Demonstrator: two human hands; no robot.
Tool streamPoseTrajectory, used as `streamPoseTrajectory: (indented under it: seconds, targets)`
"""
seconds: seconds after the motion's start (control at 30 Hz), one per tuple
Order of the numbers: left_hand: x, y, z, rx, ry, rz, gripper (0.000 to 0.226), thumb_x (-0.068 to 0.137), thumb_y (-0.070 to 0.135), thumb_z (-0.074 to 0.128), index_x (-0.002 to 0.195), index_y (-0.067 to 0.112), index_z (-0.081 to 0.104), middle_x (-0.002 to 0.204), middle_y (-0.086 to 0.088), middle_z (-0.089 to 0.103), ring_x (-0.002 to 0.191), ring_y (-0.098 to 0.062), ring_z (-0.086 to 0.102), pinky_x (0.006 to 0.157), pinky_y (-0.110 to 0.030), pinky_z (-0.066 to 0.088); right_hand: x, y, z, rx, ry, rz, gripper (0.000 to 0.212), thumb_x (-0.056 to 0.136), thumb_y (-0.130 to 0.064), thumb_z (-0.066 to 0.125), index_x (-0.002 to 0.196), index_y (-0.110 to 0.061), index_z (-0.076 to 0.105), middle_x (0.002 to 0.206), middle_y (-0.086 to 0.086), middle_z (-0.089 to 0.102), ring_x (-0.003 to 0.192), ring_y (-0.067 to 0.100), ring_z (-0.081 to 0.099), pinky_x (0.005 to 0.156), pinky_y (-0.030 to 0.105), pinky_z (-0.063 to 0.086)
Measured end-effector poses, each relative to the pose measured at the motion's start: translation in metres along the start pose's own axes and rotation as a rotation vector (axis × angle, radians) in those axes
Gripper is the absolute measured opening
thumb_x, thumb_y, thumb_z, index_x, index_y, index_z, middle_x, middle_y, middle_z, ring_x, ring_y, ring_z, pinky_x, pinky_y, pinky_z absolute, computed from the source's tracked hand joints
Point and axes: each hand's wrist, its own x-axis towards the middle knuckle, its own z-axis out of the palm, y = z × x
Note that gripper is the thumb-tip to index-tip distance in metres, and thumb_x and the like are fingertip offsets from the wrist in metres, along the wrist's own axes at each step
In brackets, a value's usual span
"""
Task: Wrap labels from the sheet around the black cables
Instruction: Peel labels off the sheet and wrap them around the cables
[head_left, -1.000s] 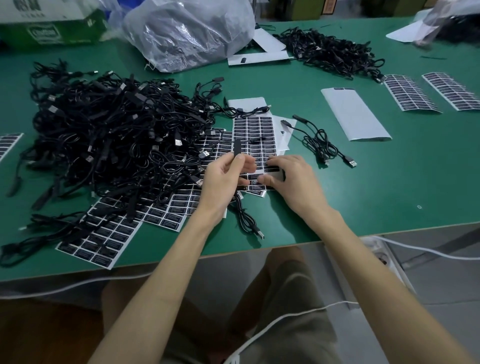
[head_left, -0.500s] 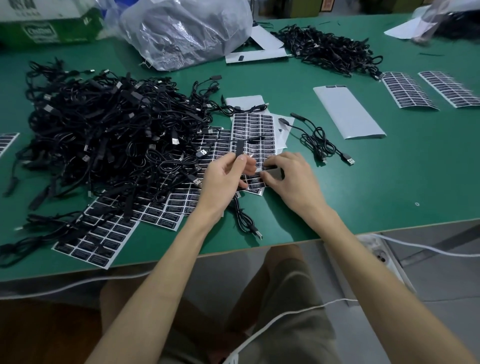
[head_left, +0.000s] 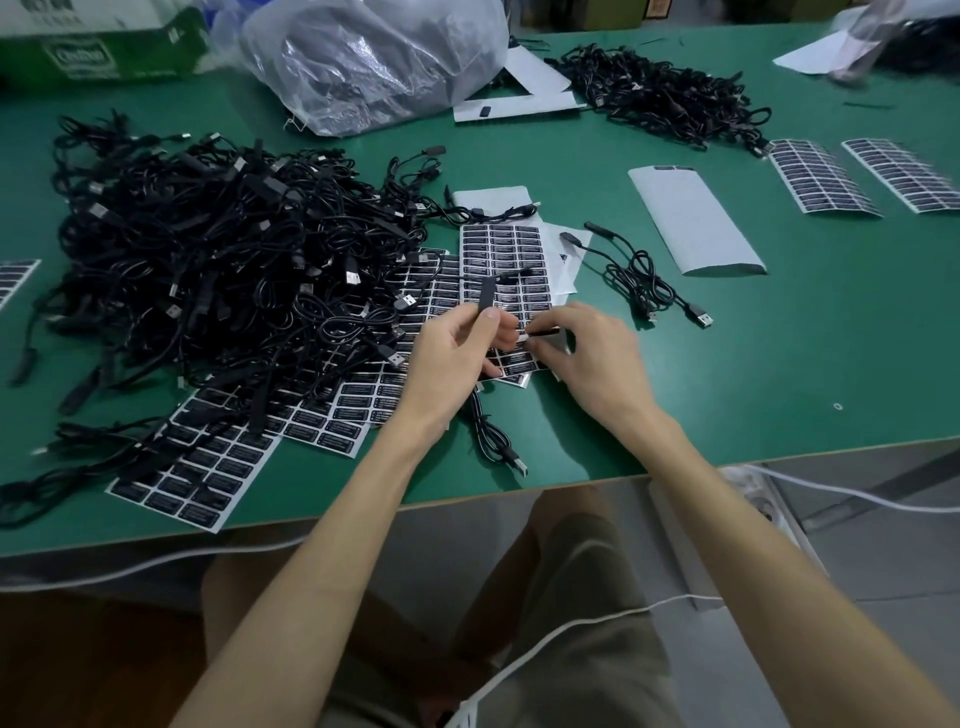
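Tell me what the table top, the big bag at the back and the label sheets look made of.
Table top: green matte mat, perhaps rubber or vinyl; no glare.
Bag: thin clear plastic film; crinkled, with shiny highlights.
Label sheet: white paper-like backing carrying black printed stickers; paper or film unclear.

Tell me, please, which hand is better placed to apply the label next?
The right hand: it pinches a peeled label right beside the cable, which the left hand grips upright above the label sheet. The left probably just steadies.
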Motion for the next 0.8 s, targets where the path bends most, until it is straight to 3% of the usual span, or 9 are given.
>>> streamPoseTrajectory:
  seconds: [0.1, 0.27, 0.53, 0.8]
  targets:
    - [0.0, 0.0, 0.0, -0.004, -0.008, 0.0, 0.026, 0.108, 0.017, 0.051, 0.099, 0.013, 0.074, 0.092, -0.003, 0.077, 0.092, -0.016, 0.074, 0.061, -0.023, 0.054, 0.0, 0.0, -0.001, 0.041, 0.003, 0.037, 0.014, 0.092, -0.027, 0.074, 0.106, -0.025, 0.077, 0.105, -0.008, 0.074, 0.094, 0.013, 0.065, 0.076, 0.028, 0.044]
    - [0.001, 0.0, 0.0, 0.013, -0.038, -0.004, 0.025, 0.108, 0.018, 0.051, 0.099, 0.015, 0.075, 0.093, -0.002, 0.078, 0.093, -0.016, 0.074, 0.061, -0.024, 0.054, 0.002, 0.001, -0.007, 0.207, -0.038, 0.124, 0.015, 0.087, -0.022, 0.08, 0.102, -0.019, 0.08, 0.112, -0.01, 0.075, 0.102, 0.012, 0.069, 0.096, 0.034, 0.051]
    - [0.0, -0.002, 0.0, 0.052, -0.066, 0.006, 0.024, 0.107, 0.021, 0.052, 0.099, 0.018, 0.075, 0.094, 0.001, 0.078, 0.093, -0.013, 0.074, 0.061, -0.022, 0.053, 0.002, -0.002, -0.011, 0.335, -0.028, 0.203, 0.008, 0.085, -0.011, 0.072, 0.087, -0.014, 0.079, 0.111, -0.008, 0.075, 0.101, 0.008, 0.068, 0.095, 0.031, 0.052]
    - [0.001, -0.003, 0.001, 0.062, -0.069, 0.021, 0.024, 0.106, 0.022, 0.053, 0.097, 0.02, 0.075, 0.092, 0.002, 0.078, 0.092, -0.013, 0.075, 0.061, -0.022, 0.054, 0.003, -0.001, -0.007, 0.291, 0.049, 0.193, 0.011, 0.096, -0.016, 0.065, 0.096, -0.015, 0.075, 0.098, -0.006, 0.073, 0.093, 0.009, 0.064, 0.083, 0.02, 0.045]
